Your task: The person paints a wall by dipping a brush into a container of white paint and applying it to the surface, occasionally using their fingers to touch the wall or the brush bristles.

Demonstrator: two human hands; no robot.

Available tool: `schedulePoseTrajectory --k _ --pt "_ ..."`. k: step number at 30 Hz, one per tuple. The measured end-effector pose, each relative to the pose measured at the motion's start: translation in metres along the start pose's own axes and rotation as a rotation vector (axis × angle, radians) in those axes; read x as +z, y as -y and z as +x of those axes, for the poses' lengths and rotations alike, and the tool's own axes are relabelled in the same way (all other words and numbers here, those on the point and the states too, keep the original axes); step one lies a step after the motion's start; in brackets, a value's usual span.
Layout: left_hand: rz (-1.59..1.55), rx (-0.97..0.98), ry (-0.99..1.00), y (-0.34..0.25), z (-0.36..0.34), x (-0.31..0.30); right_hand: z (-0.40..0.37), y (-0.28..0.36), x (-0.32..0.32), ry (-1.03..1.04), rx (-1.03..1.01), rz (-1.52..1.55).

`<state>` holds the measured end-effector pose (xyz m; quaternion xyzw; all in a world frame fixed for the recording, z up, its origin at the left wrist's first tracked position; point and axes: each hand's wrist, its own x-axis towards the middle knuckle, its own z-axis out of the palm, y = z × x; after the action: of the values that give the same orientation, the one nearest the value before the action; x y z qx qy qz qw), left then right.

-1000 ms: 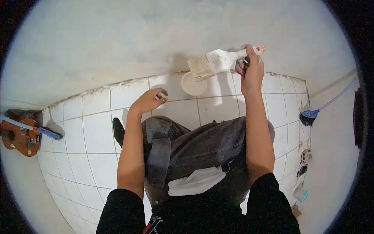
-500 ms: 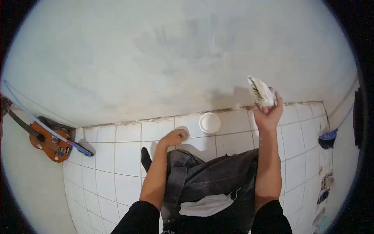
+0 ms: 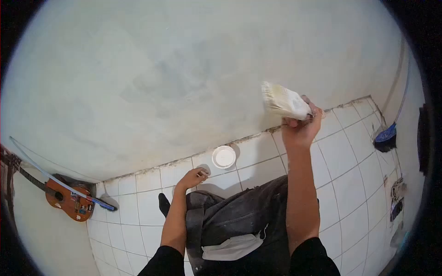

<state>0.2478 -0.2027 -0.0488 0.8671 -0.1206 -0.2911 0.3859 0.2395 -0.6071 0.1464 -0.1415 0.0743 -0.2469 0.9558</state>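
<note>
In the head view, my right hand [image 3: 304, 122] is closed around a wide paintbrush [image 3: 286, 101] smeared with white paint. Its bristles point up and left, close to the pale wall [image 3: 184, 106]. My left hand [image 3: 193, 177] hangs over the floor beside my knee, its fingers loosely curled and apart with nothing in them. Just right of that hand, a small round white tub [image 3: 224, 157] stands on the tiles near the wall's foot; whitish stuff shows inside it.
White floor tiles [image 3: 331, 152] run along the wall. On the left lean an orange guitar [image 3: 69, 200] and a blue broom [image 3: 102, 204]. A second blue broom [image 3: 386, 138] stands at the right wall. A white face mask [image 3: 232, 247] lies on my lap.
My right hand has moved left with the paintbrush, turning the brush's broad side into view. The left hand's fingers look looser. My view has shifted and tilted.
</note>
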Motion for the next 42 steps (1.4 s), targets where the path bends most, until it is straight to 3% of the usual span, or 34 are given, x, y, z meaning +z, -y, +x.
schedulePoseTrajectory --k 1,5,10,11,13,14,17,22,25,27,28,30,31,33,35,37,38,42 --pt "-0.005 -0.003 -0.012 -0.001 0.0 -0.001 -0.001 0.0 0.001 0.195 0.036 -0.009" --pt "-0.019 -0.001 -0.011 -0.001 -0.001 -0.002 -0.014 -0.005 0.011 0.272 0.029 0.006" --pt "0.01 0.005 0.036 0.002 0.002 -0.001 -0.014 -0.007 0.008 0.447 -0.075 -0.251" --pt "0.012 0.008 0.04 0.009 0.003 -0.002 -0.015 -0.008 0.009 0.445 -0.08 -0.252" --pt "0.024 0.022 0.037 0.005 0.003 0.0 -0.023 -0.007 0.02 0.322 0.123 0.181" --pt "0.027 0.028 0.038 0.003 0.001 0.0 -0.019 -0.006 0.014 0.362 0.184 0.301" --pt "0.023 -0.007 0.031 0.014 0.005 -0.001 -0.019 0.0 0.017 0.218 0.235 0.468" --pt "0.02 -0.023 0.061 0.003 0.005 -0.001 -0.015 0.004 0.015 0.113 0.204 0.445" --pt "0.02 -0.001 0.059 0.005 0.005 0.0 -0.017 0.002 0.013 0.17 0.161 0.352" --pt "-0.008 0.083 0.06 0.019 0.008 0.001 -0.02 0.001 0.017 0.36 -0.067 0.058" --pt "-0.019 0.052 0.065 0.019 0.009 0.002 -0.023 0.001 0.022 0.376 -0.068 0.061" --pt "-0.029 0.013 0.053 0.011 0.008 0.002 -0.029 0.0 0.032 0.4 -0.489 -0.56" --pt "-0.031 0.017 0.043 0.007 0.008 0.0 -0.029 -0.002 0.039 0.41 -0.489 -0.557" --pt "0.032 0.04 0.053 0.003 0.007 -0.002 -0.027 -0.005 0.049 0.493 -0.679 -0.724" --pt "0.029 0.01 0.037 0.004 0.004 -0.001 -0.025 -0.004 0.057 0.548 -0.702 -0.842" --pt "0.028 0.02 0.046 0.012 0.006 -0.002 -0.027 -0.009 0.074 0.478 -0.54 -0.914" --pt "-0.028 0.043 0.04 0.015 0.005 -0.003 -0.012 -0.018 0.067 0.571 -0.767 -0.956" --pt "0.014 0.017 0.039 0.006 -0.002 -0.005 -0.011 -0.026 0.068 0.55 -0.71 -1.002"
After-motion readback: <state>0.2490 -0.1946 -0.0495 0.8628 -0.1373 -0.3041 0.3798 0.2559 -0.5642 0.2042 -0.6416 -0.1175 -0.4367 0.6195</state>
